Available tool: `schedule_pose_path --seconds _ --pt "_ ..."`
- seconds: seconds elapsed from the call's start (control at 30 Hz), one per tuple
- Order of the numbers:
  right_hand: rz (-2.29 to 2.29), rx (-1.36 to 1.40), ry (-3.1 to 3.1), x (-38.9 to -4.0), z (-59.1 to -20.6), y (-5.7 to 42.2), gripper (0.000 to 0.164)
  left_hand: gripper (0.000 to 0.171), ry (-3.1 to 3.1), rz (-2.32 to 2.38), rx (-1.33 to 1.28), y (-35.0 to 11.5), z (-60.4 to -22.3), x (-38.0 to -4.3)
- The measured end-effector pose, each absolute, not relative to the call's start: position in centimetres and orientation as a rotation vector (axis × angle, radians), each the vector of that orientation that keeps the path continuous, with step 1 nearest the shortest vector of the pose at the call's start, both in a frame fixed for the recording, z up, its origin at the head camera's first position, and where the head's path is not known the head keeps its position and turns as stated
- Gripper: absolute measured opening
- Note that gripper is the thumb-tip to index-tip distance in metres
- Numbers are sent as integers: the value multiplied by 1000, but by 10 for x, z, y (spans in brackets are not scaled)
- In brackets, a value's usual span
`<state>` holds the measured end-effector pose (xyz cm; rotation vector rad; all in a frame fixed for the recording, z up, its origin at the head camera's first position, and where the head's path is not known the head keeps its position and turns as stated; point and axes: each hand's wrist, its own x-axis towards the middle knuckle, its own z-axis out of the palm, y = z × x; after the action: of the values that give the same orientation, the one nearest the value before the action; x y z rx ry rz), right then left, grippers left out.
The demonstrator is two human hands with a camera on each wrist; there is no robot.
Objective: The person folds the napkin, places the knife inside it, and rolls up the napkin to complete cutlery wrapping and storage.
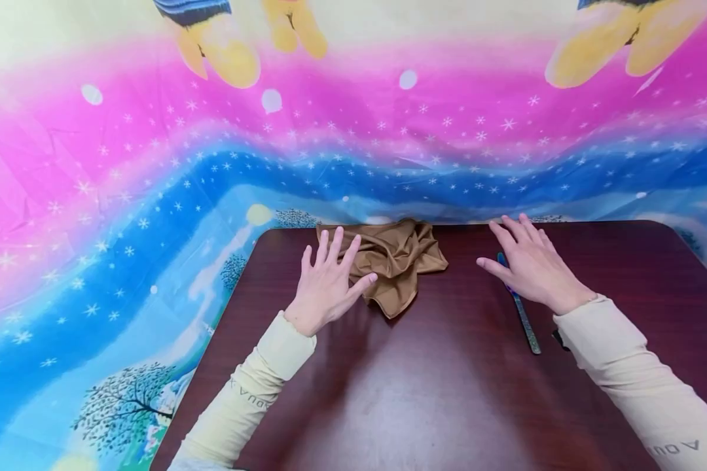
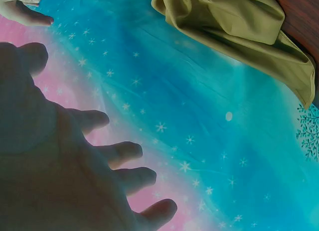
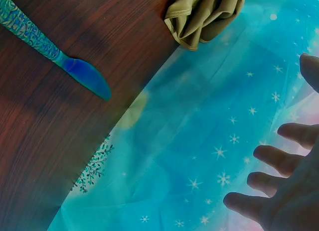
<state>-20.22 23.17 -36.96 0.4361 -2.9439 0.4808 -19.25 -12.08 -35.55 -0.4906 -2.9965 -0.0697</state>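
A crumpled brown cloth napkin (image 1: 403,261) lies at the far edge of the table, and part of it shows at the top of both wrist views. My left hand (image 1: 326,281) is spread above the table, in front of the napkin's left side, with nothing in it. To the right, a table knife (image 1: 523,314) with a patterned handle and a shiny blue blade (image 3: 87,76) lies on the wood. My right hand (image 1: 533,265) hovers over the blade end, fingers spread and holding nothing; it hides part of the blade in the head view.
The dark reddish-brown wooden table (image 1: 424,405) has rounded far corners. Behind it and along its left side hangs a pink and blue printed cloth backdrop (image 1: 330,118) with snowflakes and trees. A small dark object (image 1: 560,339) shows beside the right cuff.
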Motion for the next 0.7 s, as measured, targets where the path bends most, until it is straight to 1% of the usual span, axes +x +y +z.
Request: schedule_pose_path --seconds 0.23,0.33,0.4,0.47,0.6,0.7 --pt "468 446 -2964 -205 -368 230 75 73 -2955 -80 -497 -121 -357 -196" --pt "456 464 -2945 -205 -370 228 69 70 -2864 -95 -541 -121 -359 -199" --pt "447 480 -2919 -206 -372 226 63 66 -2776 -115 -585 -121 -360 -202" --pt "441 487 -2896 -206 -376 224 54 57 -2690 -142 -631 -122 -362 -205" --pt "448 487 -2886 -208 -383 218 40 31 -2589 -171 -700 -126 -368 -213" --pt "464 497 -2891 -212 -389 213 35 15 -2611 -182 -727 -130 -377 -221"
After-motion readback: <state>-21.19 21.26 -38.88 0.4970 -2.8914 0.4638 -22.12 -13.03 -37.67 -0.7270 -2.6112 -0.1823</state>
